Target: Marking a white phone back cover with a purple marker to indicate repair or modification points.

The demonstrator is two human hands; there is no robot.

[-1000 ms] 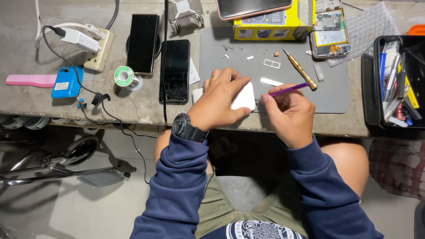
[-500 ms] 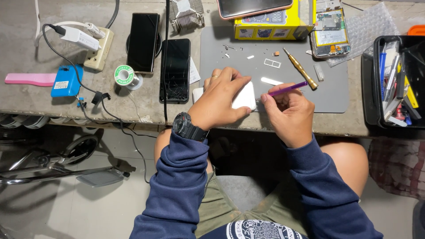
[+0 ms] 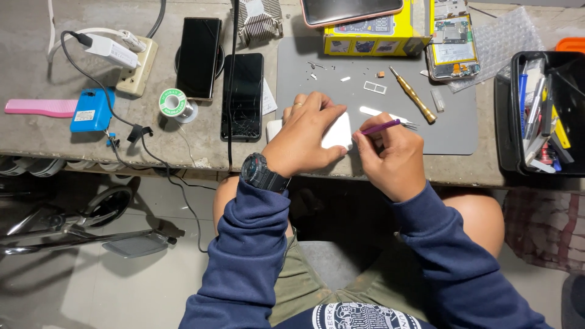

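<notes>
My left hand (image 3: 308, 135) presses down on a white phone-shaped device (image 3: 338, 131) lying on the grey work mat (image 3: 454, 131) at the table's front edge. My right hand (image 3: 390, 155) pinches purple tweezers (image 3: 381, 127), their tip at the device's right edge. A gold-handled screwdriver (image 3: 414, 95), a white SIM tray (image 3: 375, 88) and small loose screws lie on the mat just beyond the hands.
Two black phones (image 3: 198, 58) (image 3: 244, 95) lie left of the mat, next to a solder spool (image 3: 173, 103), blue box (image 3: 91, 109), pink comb (image 3: 39, 108) and power strip (image 3: 137, 73). A yellow box (image 3: 375, 38) and opened phone (image 3: 451, 39) sit behind; black tool tray (image 3: 506, 122) at right.
Both hands stay on the white device with only slight shifts; the tweezers remain at its right edge.
</notes>
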